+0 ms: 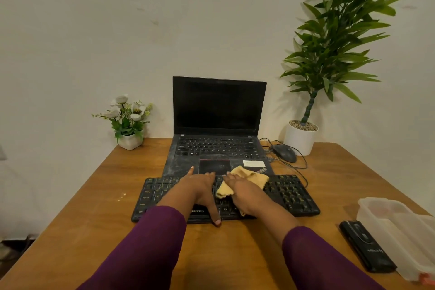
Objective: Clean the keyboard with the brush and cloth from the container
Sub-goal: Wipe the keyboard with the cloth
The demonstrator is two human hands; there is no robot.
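Nearest to you, on the right of the wooden table point(94, 207), a black oblong tool point(367, 246) lay just beside the translucent plastic container point(388, 219). It may have been the brush, though you could not tell that from the head view. Both lay well apart from your hands. Farther in, the black keyboard point(289, 193) lay square in front of you, its long axis running left to right. Your left hand point(200, 192) rested flat on its middle-left keys, fingers straight and reaching toward the far edge, thumb at the near rim, holding nothing. Your right hand point(244, 195) sat just beside it on the middle keys and gripped the yellow cloth point(249, 178), which was bunched under the palm and spilled out on its left and far sides. The right part of the keyboard lay uncovered to the right of that hand, so the cloth hand was plainly the nearer one to it, and a wipe there would likely have run rightward along the long axis while the left hand steadied the board. Beyond the keyboard and touching its far edge stood an open laptop point(219, 106), its screen dark and its palm rest dusty. A wired mouse point(284, 152) lay to its right. At the far edge stood a small pot of white flowers point(127, 113) on the left and a tall leafy plant point(334, 30) on the right.
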